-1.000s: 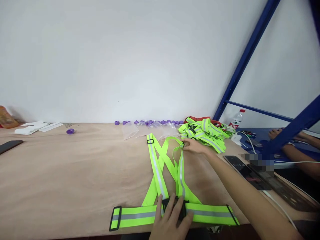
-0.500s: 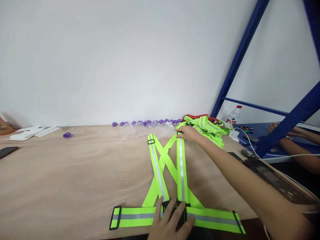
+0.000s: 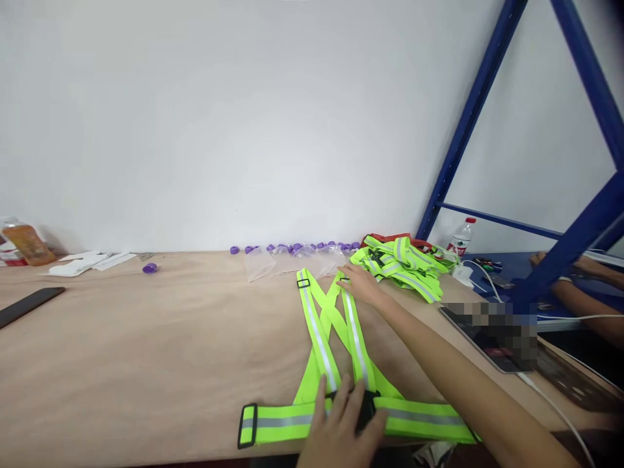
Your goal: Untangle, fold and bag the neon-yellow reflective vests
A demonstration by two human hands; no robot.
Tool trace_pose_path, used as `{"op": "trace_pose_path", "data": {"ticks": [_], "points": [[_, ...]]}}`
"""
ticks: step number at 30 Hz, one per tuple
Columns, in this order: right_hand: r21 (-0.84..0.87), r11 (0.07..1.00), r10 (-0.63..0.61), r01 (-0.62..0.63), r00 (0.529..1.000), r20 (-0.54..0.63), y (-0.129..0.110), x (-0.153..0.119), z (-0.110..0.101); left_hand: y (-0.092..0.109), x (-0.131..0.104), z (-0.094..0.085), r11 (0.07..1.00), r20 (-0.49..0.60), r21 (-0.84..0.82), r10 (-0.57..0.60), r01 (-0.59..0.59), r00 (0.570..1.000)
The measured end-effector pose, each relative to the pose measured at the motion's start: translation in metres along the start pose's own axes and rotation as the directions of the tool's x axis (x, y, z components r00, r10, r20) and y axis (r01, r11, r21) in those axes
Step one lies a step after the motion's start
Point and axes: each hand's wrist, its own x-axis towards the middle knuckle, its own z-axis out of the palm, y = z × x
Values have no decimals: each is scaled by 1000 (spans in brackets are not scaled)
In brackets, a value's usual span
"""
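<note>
A neon-yellow reflective harness (image 3: 316,325) lies spread on the wooden table, its straps crossing in the upper part and a wide belt running across the bottom. My left hand (image 3: 341,422) rests with fingers spread over the black centre piece where the straps meet the belt. At the top of the right strap, my right hand (image 3: 359,283) has its fingertips on the strap by a black buckle; whether they pinch it is hard to see. A pile of similar neon straps (image 3: 409,263) lies just behind and right of my right hand.
Purple rings (image 3: 297,247) and clear plastic bags (image 3: 260,262) line the wall. A phone (image 3: 487,338) with a cable lies at right, near a blue metal frame (image 3: 468,110) and another person's arms (image 3: 580,305). At left are a bottle (image 3: 29,244), white papers (image 3: 80,263) and a dark slab (image 3: 29,305).
The view has shifted, showing more of the left side and the phone. My right hand has pulled the right strap's top slightly inward, towards the left strap. My left hand stays on the centre piece.
</note>
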Motion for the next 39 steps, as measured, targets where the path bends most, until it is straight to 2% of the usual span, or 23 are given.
{"op": "trace_pose_path", "data": {"ticks": [2,4,6,8,10,11,13,16,20,22,24,28,31,33,36,38,39], "points": [[34,999,-25,27,999,-49,-10,-28,-19,-23,-12,-45,992,176,-119,-16,38,984],[73,995,-54,62,993,-104,-25,-69,-35,-51,-37,-82,968,277,-111,-186,224,943],[158,976,-110,149,967,-232,-49,-117,-44,-76,-67,-103,918,302,-70,-353,390,886],[187,959,-158,211,952,-264,-82,-165,-43,-92,-93,-109,849,344,-10,-494,529,799],[206,949,-180,236,949,-260,-121,-204,-31,-98,-107,-105,798,418,22,-554,602,720],[225,943,-192,244,954,-230,-140,-219,-22,-98,-109,-103,784,453,23,-562,621,692],[256,927,-229,276,953,-198,-171,-239,-1,-96,-108,-99,771,499,-3,-551,636,669],[264,925,-214,274,948,-235,-194,-249,27,-92,-100,-101,760,496,-55,-542,647,679],[279,931,-183,234,963,-197,-193,-249,39,-90,-90,-108,696,452,-220,-548,683,704],[288,931,-185,223,971,-153,-192,-250,36,-88,-85,-109,608,427,-344,-577,715,696],[279,939,-176,201,978,-113,-192,-251,31,-84,-81,-106,503,413,-449,-616,738,671],[264,950,-153,165,986,-65,-194,-251,23,-71,-72,-90,309,389,-604,-690,735,610],[288,944,-144,158,987,-68,-193,-251,21,-57,-58,-72,172,333,-747,-740,642,585],[292,949,-99,115,993,-68,-191,-251,21,-48,-45,-59,87,284,-843,-766,530,577],[299,952,-46,66,996,-72,-187,-251,22,-37,-23,-43,-50,249,-932,-808,360,533],[310,946,-71,94,994,-85,-183,-251,23,-34,-11,-36,-95,242,-950,-828,299,506],[316,942,-91,115,992,-90,-181,-251,24,-33,-6,-34,-98,239,-952,-828,289,508]]}}
